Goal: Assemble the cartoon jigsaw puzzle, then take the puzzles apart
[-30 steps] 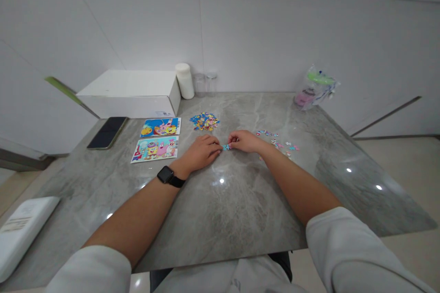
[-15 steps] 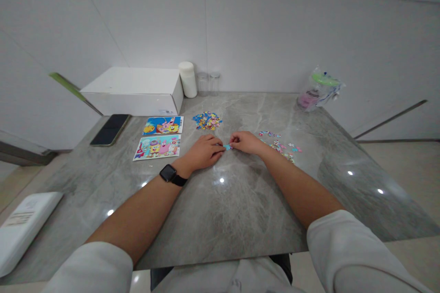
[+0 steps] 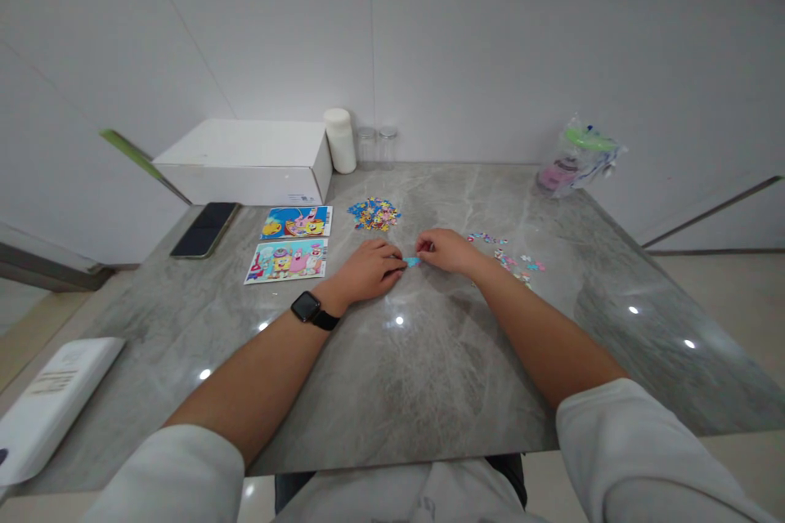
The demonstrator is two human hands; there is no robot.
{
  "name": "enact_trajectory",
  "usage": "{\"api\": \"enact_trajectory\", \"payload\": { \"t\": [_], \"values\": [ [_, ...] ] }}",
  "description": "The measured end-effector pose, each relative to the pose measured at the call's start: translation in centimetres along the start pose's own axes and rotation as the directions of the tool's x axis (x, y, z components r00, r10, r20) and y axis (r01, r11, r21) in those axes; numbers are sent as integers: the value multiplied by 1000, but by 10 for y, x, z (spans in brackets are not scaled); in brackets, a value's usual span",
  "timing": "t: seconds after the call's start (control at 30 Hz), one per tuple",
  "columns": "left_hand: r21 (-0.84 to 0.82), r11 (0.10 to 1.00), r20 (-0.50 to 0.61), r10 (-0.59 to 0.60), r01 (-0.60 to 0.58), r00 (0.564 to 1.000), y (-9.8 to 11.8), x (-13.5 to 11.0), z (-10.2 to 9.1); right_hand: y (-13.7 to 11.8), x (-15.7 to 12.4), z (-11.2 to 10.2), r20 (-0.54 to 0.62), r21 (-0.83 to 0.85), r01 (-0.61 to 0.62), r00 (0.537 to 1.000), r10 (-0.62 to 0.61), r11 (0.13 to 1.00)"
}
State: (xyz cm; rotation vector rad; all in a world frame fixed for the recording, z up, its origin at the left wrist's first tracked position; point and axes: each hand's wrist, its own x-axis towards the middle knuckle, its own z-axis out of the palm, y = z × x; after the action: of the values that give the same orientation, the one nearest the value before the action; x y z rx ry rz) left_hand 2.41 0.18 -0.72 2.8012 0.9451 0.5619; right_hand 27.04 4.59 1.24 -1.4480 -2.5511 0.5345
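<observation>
On the grey marbled table, a small light-blue group of joined jigsaw puzzle pieces (image 3: 411, 261) lies between my two hands. My left hand (image 3: 371, 268), with a black watch on its wrist, rests on the table with thumb and fingertips closed at the left end of the group. At the right end, my right hand (image 3: 446, 251) is pinched with bent fingers; the piece in its fingertips is mostly hidden. Loose pastel puzzle pieces (image 3: 508, 260) lie beside and partly behind my right forearm. Beyond my hands sits a pile of blue and yellow puzzle pieces (image 3: 374, 214).
Two cartoon picture cards (image 3: 287, 261) lie left of my hands, near a dark phone (image 3: 205, 230). At the back stand a white box (image 3: 239, 180), a white bottle (image 3: 340, 141) and two clear glass jars (image 3: 387, 149). A bagged cup (image 3: 573, 163) stands back right; a white case (image 3: 58, 400) lies front left.
The whole view has shifted slightly, so everything appears a little farther right. Both hands stay at the light-blue pieces, with slightly more of the pieces showing between the fingertips.
</observation>
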Motion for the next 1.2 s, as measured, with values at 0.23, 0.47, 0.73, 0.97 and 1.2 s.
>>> {"api": "enact_trajectory", "payload": {
  "t": [0.23,0.47,0.73,0.97,1.2],
  "values": [
    [15,1000,2,-2,2,1000,1,0,-2,4,-2,3,59,-47,109,993,-107,993],
    [20,1000,-8,-9,9,1000,4,0,-3,4,-1,6,50,-24,116,992,-115,993],
    [23,985,-272,-157,169,950,-5,0,-3,3,-6,-32,-165,85,59,985,-44,995],
    [-124,969,-339,-244,214,909,-8,-2,-1,-9,-32,-90,-458,93,-29,887,68,995],
    [-138,970,-335,-236,201,912,-7,-5,-3,-5,-65,-132,-581,-2,-107,809,86,994]
  ]
}}
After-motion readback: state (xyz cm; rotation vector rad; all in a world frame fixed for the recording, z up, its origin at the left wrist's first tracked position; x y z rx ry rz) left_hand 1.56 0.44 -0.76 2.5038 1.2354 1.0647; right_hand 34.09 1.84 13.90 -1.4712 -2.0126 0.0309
